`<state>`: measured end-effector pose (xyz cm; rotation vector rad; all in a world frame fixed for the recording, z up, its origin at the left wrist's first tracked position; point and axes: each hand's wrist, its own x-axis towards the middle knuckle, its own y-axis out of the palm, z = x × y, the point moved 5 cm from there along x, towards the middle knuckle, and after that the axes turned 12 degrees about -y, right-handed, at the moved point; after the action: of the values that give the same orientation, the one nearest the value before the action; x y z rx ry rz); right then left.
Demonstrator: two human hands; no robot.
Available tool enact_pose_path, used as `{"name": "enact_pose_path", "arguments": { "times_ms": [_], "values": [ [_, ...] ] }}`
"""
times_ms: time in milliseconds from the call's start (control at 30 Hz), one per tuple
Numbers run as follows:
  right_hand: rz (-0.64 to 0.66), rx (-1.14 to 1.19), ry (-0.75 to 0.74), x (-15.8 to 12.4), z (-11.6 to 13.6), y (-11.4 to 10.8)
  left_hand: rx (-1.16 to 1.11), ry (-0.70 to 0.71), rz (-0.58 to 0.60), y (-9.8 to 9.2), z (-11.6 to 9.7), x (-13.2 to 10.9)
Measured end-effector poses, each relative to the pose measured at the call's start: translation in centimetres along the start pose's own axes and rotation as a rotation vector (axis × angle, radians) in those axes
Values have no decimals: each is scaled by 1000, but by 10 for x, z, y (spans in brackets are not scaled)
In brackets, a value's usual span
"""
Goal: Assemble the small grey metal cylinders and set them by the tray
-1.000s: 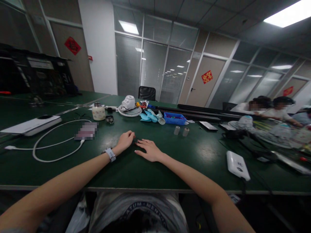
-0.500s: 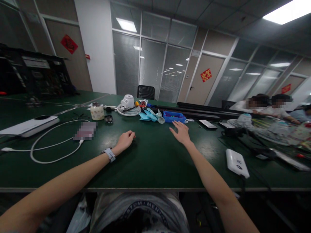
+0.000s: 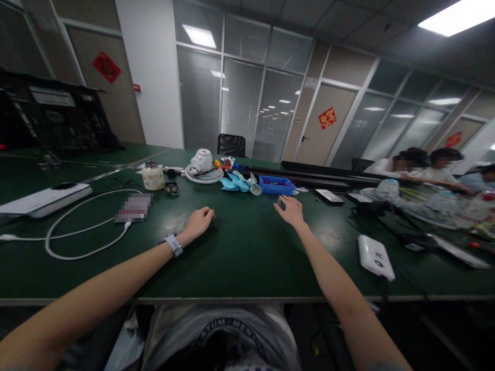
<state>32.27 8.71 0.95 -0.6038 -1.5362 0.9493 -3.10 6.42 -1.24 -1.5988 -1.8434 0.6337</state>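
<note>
Two bare hands rest on the green table [image 3: 240, 257]. All positions below are referenced to the blue tray [image 3: 277, 185].

1. Right hand [image 3: 291, 210]: lies just in front of the blue tray, on its near side, palm down. The fingers are extended and slightly bent, spread apart. A small dark item [image 3: 282, 204] shows at the thumb side of the hand, touching or just beside it. It is too small to identify, and it cannot be told whether the fingers grip it.

2. Left hand [image 3: 199, 220]: lies well to the left of the blue tray and nearer to the person. The fingers are curled loosely into the palm, knuckles up. No object shows inside the fist. A watch [image 3: 172, 243] sits on the wrist.

3. Adjacent parts:
- Light-blue fan blades [image 3: 237, 182] lie just left of the blue tray, close to touching it.
- A white fan grille [image 3: 204, 175] with a white motor housing [image 3: 203, 159] on top lies further left of the tray, beyond the blades.
- A cream jar [image 3: 153, 176] stands further left again.
- A white cable [image 3: 77, 226] loops on the table far left of the tray, beside a flat white device [image 3: 46, 198].
- A flat dark card-like piece [image 3: 329, 196] lies just right of the tray.
- A white box-shaped unit [image 3: 375, 256] lies right of the tray and much nearer the table edge.

4. Other people [image 3: 410, 165] sit far right of the tray, at the same table.
</note>
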Motion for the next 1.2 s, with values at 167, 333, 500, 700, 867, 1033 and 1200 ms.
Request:
{"name": "enact_pose_path", "arguments": {
  "times_ms": [167,333,500,700,867,1033,1200],
  "values": [
    [-7,29,6,-2,-1,2,-4,-7,11,1,0,0],
    [-195,75,111,-3,-11,-15,-3,-18,13,1,0,0],
    [-312,120,396,-14,-50,-12,-4,-9,20,2,1,0],
    [-107,305,485,-23,-81,24,-4,-8,13,1,1,0],
    [-236,274,474,-25,-79,9,-13,14,7,2,2,2],
    [-483,383,359,-19,-33,-21,-39,60,34,2,-3,-4],
    [-278,920,65,-11,74,-13,-51,235,40,-3,-21,-20]
  ]
}}
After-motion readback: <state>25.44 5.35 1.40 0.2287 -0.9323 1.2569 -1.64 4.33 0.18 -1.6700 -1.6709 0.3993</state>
